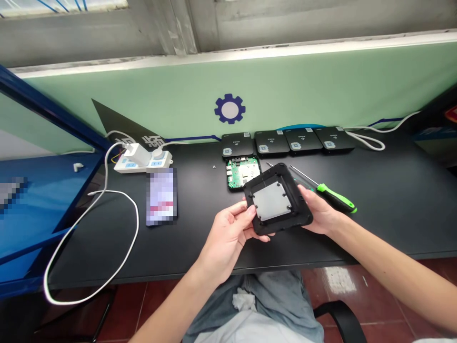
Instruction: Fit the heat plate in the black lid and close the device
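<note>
Between my two hands, above the front of the black table, I hold a square black plastic cover (302, 205) with its inner side facing me. A grey metal plate (273, 201) sits in its middle. My left hand (230, 233) grips the lower left corner, thumb on top and fingers beneath. At the right edge, my right hand (319, 212) is closed on the cover, its fingers partly hidden behind it. Just beyond lies an open box with a green circuit board (235, 172), partly covered by the cover. A green and black screwdriver (337, 197) lies right of the cover.
Several closed black boxes (273, 143) line the back of the table (200, 247). A second screwdriver shaft (269, 164) shows behind the cover. Tiny screws (214, 166) lie left of the board. Further left are a white power strip (160, 162), a blurred phone-like object (161, 196) and a looped white cable (137, 221).
</note>
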A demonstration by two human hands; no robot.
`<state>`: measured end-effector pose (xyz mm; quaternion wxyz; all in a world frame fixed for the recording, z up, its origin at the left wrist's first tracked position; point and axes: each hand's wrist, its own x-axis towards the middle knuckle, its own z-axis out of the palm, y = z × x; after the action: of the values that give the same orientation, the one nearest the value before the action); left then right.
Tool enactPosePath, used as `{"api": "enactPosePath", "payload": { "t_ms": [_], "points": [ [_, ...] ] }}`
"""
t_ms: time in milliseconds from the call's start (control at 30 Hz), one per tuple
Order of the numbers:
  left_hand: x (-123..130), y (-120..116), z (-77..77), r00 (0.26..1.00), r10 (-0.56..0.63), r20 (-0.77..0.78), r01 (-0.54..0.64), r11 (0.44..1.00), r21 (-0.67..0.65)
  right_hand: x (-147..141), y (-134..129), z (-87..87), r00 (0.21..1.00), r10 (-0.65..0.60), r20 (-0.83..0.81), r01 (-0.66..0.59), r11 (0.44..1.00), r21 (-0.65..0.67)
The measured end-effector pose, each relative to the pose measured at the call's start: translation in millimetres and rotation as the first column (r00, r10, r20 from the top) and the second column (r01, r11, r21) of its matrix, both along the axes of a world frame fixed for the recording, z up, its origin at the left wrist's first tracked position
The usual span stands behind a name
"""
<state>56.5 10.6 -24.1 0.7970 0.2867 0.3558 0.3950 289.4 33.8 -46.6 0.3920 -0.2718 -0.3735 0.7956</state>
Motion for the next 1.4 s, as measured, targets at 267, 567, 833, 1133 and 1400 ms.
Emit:
{"api": "enactPosePath", "payload": {
  "t_ms": [267, 567, 833, 1133, 1400],
  "points": [
    [15.1, 14.3, -1.9, 0.997, -0.078, 0.014, 0.078, 0.997, 0.007, 5.5, 2.4, 2.6, 0.999, -0.041, -0.029, 0.040, 0.999, -0.030],
    [-31.3, 76.2, 5.0, 0.570, 0.087, -0.817, 0.515, 0.737, 0.438, 5.2, 6.8, 11.5, 0.978, -0.183, -0.096, 0.182, 0.983, -0.027],
    [-35.0, 97.4, -38.5, 0.407, 0.626, -0.665, 0.678, 0.280, 0.679, 5.1, 9.2, 14.0, 0.974, -0.215, -0.074, 0.212, 0.976, -0.039],
    [-38.0, 81.2, -38.1, 0.570, 0.506, -0.648, 0.641, 0.219, 0.735, 10.1, 9.9, 13.7, 0.962, -0.267, -0.053, 0.262, 0.961, -0.088],
    [-45.9, 47.5, 48.1, 0.766, 0.534, -0.357, 0.127, 0.418, 0.899, 10.2, 10.8, 20.4, 0.957, -0.282, -0.068, 0.275, 0.957, -0.087]
  ]
}}
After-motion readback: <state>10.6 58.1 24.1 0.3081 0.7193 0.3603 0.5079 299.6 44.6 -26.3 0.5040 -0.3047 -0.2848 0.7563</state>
